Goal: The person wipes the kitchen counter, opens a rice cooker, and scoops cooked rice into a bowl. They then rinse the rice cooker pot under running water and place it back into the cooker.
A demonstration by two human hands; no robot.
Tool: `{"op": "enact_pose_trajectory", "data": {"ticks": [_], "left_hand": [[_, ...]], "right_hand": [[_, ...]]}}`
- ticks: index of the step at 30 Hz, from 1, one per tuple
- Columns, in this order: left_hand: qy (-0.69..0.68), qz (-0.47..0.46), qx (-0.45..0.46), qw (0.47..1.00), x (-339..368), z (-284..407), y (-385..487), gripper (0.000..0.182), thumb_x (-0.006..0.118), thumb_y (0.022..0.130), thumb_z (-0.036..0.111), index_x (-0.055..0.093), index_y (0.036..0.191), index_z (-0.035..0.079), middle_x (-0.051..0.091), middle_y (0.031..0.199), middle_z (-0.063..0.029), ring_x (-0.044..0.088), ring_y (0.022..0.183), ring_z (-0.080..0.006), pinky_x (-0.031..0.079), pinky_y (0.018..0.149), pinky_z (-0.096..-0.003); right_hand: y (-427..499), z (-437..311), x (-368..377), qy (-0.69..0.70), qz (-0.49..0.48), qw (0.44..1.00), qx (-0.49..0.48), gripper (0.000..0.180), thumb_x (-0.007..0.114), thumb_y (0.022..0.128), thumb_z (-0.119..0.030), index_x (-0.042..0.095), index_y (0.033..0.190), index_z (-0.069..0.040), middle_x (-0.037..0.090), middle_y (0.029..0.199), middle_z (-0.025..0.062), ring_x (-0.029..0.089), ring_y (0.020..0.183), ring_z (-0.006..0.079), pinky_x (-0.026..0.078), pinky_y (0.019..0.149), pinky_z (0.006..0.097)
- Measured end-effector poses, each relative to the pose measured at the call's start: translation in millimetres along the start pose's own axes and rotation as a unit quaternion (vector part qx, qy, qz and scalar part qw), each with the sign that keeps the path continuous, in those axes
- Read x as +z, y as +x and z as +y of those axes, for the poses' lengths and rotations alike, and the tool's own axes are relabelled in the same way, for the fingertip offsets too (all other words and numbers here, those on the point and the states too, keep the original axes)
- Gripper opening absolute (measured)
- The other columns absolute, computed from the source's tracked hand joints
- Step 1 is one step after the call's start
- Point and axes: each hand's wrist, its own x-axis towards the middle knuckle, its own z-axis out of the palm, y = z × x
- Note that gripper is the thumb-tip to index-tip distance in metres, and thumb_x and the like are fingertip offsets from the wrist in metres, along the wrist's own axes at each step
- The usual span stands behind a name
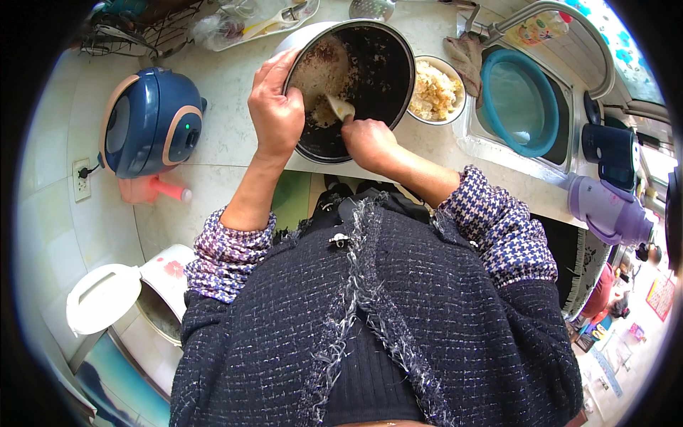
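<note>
My left hand (277,104) grips the left rim of a dark-coated cooking pot (373,64), which tilts towards me over the counter's front edge. Inside, a crust of rice (323,66) clings to the left wall, and loose grains dot the dark coating. Held in my right hand (369,140) is a pale scoop or spatula (340,107), its head down in the pot against a small heap of rice. Just right of the pot stands a white bowl (458,109) heaped with cooked yellowish rice (433,92).
A blue rice cooker (152,123) with a lit green light stands left. At right, a teal basin (486,101) of water sits in the sink under a curved faucet (603,32), beside a brown cloth (464,58). A purple thermos (608,205) stands farther right. Behind lies a white tray (307,16) with utensils.
</note>
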Motion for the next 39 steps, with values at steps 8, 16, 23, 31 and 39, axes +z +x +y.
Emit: {"op": "enact_pose_trajectory", "data": {"ticks": [8, 16, 23, 31, 39], "left_hand": [[0.023, 0.008, 0.014, 1.0, -0.3, 1.5, -4.3, 0.053, 0.043, 0.065, -0.014, 0.059, 0.113, 0.002, 0.061, 0.111, -0.0117, 0.057, 0.106, -0.0234, 0.039, 0.096, -0.0296], [-0.026, 0.049, -0.056, 0.997, -7.6, -16.8, -1.9, 0.051, 0.042, 0.065, -0.014, 0.059, 0.111, 0.0, 0.061, 0.109, -0.012, 0.057, 0.106, -0.0231, 0.04, 0.095, -0.0299], [-0.07, 0.079, -0.109, 0.988, -9.0, -24.1, 2.1, 0.053, 0.037, 0.064, -0.016, 0.057, 0.112, -0.005, 0.06, 0.109, -0.0104, 0.056, 0.104, -0.0175, 0.039, 0.096, -0.0274], [-0.113, 0.083, -0.14, 0.98, -9.0, -25.2, 5.4, 0.053, 0.037, 0.064, -0.016, 0.057, 0.111, -0.005, 0.06, 0.109, -0.0104, 0.057, 0.104, -0.0176, 0.039, 0.096, -0.0278], [-0.068, 0.084, -0.109, 0.988, -11.0, -31.1, 3.1, 0.05, 0.04, 0.065, -0.013, 0.058, 0.11, -0.003, 0.061, 0.11, -0.0122, 0.057, 0.105, -0.0213, 0.039, 0.095, -0.0283]], "right_hand": [[11.6, -18.8, -11.9, 0.124, -0.023, 0.987, -0.104, 0.028, 0.047, 0.081, -0.004, 0.058, 0.106, 0.001, 0.064, 0.075, 0.0171, 0.063, 0.064, 0.0274, 0.05, 0.058, 0.0378], [-10.8, 3.0, -22.8, 0.727, -0.132, 0.674, 0.02, 0.043, 0.052, 0.091, -0.018, 0.043, 0.131, -0.004, 0.051, 0.068, -0.0019, 0.037, 0.048, 0.0028, 0.026, 0.041, 0.0168], [-79.8, 61.6, -65.3, 0.729, 0.021, 0.682, 0.057, 0.041, 0.053, 0.091, -0.017, 0.045, 0.128, -0.003, 0.053, 0.069, -0.0019, 0.039, 0.049, 0.0036, 0.029, 0.043, 0.0164], [-92.1, 114.5, -32.3, -0.253, 0.195, 0.926, 0.202, 0.048, 0.053, 0.078, -0.004, 0.049, 0.126, -0.004, 0.06, 0.075, 0.0087, 0.065, 0.065, 0.0198, 0.053, 0.056, 0.03], [-102.2, 117.4, -48.9, -0.135, 0.212, 0.95, 0.185, 0.044, 0.05, 0.079, -0.004, 0.051, 0.122, -0.006, 0.062, 0.085, 0.0142, 0.064, 0.07, 0.0289, 0.051, 0.059, 0.0386]]}}
